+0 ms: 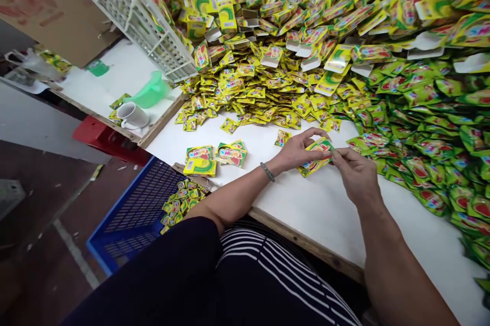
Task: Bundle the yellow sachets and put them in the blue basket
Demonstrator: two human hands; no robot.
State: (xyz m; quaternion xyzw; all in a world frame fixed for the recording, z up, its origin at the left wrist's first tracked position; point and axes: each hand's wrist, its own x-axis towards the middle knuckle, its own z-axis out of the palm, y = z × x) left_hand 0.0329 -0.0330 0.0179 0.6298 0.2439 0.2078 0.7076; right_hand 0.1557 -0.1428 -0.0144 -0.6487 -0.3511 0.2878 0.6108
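Observation:
Over the white table, my left hand (300,148) grips a small yellow-green candy box (314,165) between thumb and fingers. My right hand (355,170) pinches the right end of that same box. Whether a flap or a packet sits in the right fingertips is hidden. Just behind my left hand lies a single yellow packet (282,137). Several filled-looking boxes (199,167) rest in a small group to the left. Beyond my hands spreads a heap of small yellow packets (245,94), and to the right a heap of green packets (429,163).
Many yellow boxes with loose flaps (325,25) are piled at the back. A white plastic basket (133,15) leans at the left. A blue crate (126,214) with packets stands below the table edge. A white mug (132,115) and green scoop (151,90) sit on the side table.

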